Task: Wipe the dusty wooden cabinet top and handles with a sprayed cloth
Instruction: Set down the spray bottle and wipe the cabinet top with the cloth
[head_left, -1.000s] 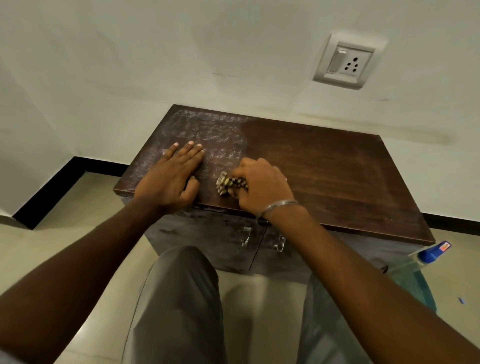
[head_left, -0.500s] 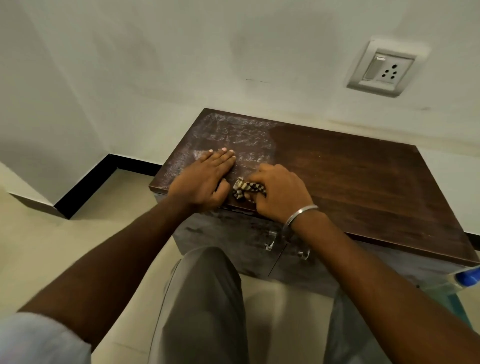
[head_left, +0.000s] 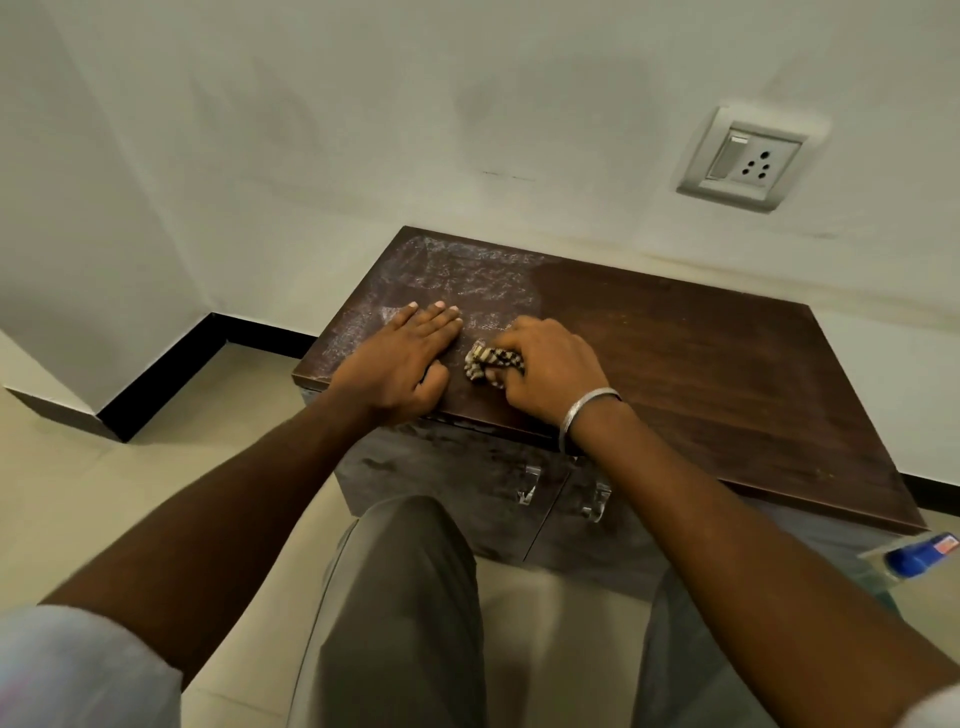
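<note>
Slid the bunched brown-and-cream checked cloth (head_left: 491, 361) leftward along the front of the dark brown wooden cabinet top (head_left: 701, 374) over the last second, closing most of the gap to the left hand (head_left: 400, 364). Gripped that cloth in the right hand (head_left: 550, 374), fingers curled round it, knuckles up, bearing down near the front edge. Kept the left hand flat, fingers straight and together, palm on the powdery grey dust patch (head_left: 457, 270) at the top's left end.

Judged the right and middle of the top already wiped to a smooth, faintly grained sheen, and the left end still filmed with streaky, chalky dust. Judged too that the left hand lay in the path of further strokes and would probably need lifting.

Left the 2 small, clear, hook-shaped handles (head_left: 529, 486) on the smudged grey doors below untouched. Noted a thin silver metal bangle (head_left: 587, 410) on the right wrist, a blurred bottle with a blue cap (head_left: 919, 553) beside the cabinet at the right edge, and a grey plastic wall socket (head_left: 743, 158) above.
</note>
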